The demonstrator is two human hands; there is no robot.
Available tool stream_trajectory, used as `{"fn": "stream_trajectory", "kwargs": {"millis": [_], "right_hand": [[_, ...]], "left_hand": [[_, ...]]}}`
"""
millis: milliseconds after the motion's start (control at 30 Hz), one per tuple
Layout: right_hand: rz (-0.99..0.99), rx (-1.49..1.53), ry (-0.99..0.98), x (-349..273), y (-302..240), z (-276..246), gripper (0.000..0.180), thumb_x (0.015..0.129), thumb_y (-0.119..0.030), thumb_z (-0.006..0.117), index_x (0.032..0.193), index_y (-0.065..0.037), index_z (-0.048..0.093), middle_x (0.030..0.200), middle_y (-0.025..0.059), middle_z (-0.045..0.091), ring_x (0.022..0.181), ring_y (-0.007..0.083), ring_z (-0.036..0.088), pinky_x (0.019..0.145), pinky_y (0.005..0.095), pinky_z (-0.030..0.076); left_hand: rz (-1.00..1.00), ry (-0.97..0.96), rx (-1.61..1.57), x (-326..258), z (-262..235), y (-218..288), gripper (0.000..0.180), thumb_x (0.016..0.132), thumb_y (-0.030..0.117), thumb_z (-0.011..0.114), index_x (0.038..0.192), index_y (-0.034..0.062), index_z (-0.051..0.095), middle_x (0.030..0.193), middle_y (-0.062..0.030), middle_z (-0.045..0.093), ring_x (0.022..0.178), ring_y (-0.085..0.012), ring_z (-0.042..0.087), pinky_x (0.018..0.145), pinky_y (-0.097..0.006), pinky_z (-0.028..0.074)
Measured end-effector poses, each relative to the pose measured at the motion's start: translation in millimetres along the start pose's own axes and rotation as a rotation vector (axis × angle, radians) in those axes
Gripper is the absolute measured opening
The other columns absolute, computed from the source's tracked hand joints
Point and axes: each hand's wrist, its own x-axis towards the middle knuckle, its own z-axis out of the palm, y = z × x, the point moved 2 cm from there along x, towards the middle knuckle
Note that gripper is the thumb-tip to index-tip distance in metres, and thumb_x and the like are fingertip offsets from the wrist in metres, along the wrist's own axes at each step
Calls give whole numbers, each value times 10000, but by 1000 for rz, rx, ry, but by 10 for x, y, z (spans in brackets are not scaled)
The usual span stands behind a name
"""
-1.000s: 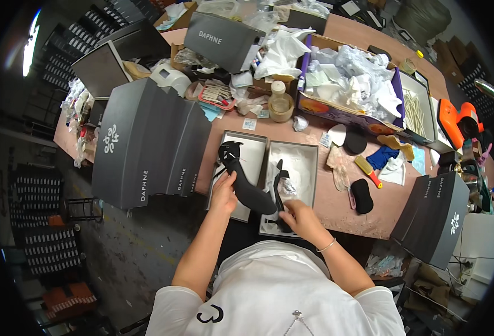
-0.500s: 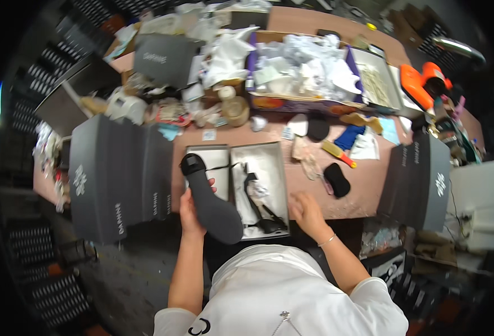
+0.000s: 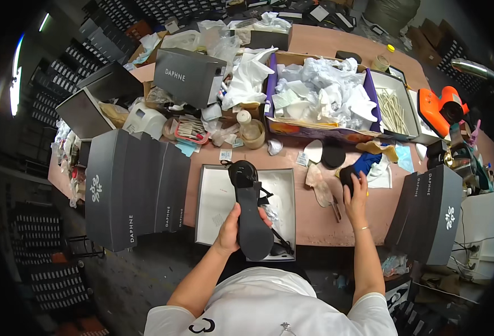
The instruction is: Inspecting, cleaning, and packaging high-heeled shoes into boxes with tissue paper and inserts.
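A black sandal [image 3: 255,221], its flat sole turned up toward me, is gripped by my left hand [image 3: 230,232] over a grey shoebox [image 3: 209,204]. A second black sandal [image 3: 282,245] lies in that box with crumpled white paper, partly hidden behind the held one. To the right, my right hand [image 3: 358,196] has its fingers on a black oval pad [image 3: 347,178]. Beneath and beside that hand are a blue cloth [image 3: 365,163], a beige cloth piece [image 3: 318,183] and a thin dark tool [image 3: 336,209].
Stacked grey shoeboxes stand at the left [image 3: 138,190] and right [image 3: 426,210]. A purple-edged carton [image 3: 325,131] full of crumpled paper sits behind, beside a box of thin sticks [image 3: 391,112]. A bottle [image 3: 248,126] and an orange tool [image 3: 440,109] lie farther back.
My left hand has carried the sandal rightward across the shoebox. My right hand has moved right and forward from the box edge and taken hold of the black pad.
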Motion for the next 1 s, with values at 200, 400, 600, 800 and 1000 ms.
{"fn": "stream_trajectory", "kwargs": {"millis": [200,400,600,800,1000], "right_hand": [[-15,-373,-145,787,207,717,354,867,-213,611,1202,-100,606,1255,129,517,1107,323,489,872,442,408],[56,256,-63,791,-453,410,298,880,-95,576,1169,-23,596,1093,171,558,1006,336,543,863,397,434],[-527,575,-293,-566,-2229,-211,371,721,-80,691,1087,-63,631,906,98,617,813,271,589,689,382,471],[-490,524,-261,-428,-2690,-89,180,737,-98,626,917,-94,619,800,67,555,740,258,561,620,372,440],[-518,474,-214,-543,-2767,-142,147,703,-121,656,846,-115,620,751,47,568,671,213,572,575,344,437]], "left_hand": [[78,-37,118,57,84,57,689,956,604,273,1090,-16,543,969,-144,619,949,-257,631,850,-386,514],[44,196,-260,186,-19,204,651,942,598,337,1028,-4,571,942,-139,625,944,-275,619,914,-435,486],[81,135,-409,129,-51,89,556,939,558,405,1020,38,584,957,-131,630,955,-277,618,924,-425,481],[56,310,-405,-158,-179,-497,497,930,510,430,1017,49,592,992,-143,639,972,-277,623,885,-417,498],[111,333,-391,-354,16,-363,550,936,558,420,993,46,613,928,-105,654,903,-248,640,840,-370,520]]}}
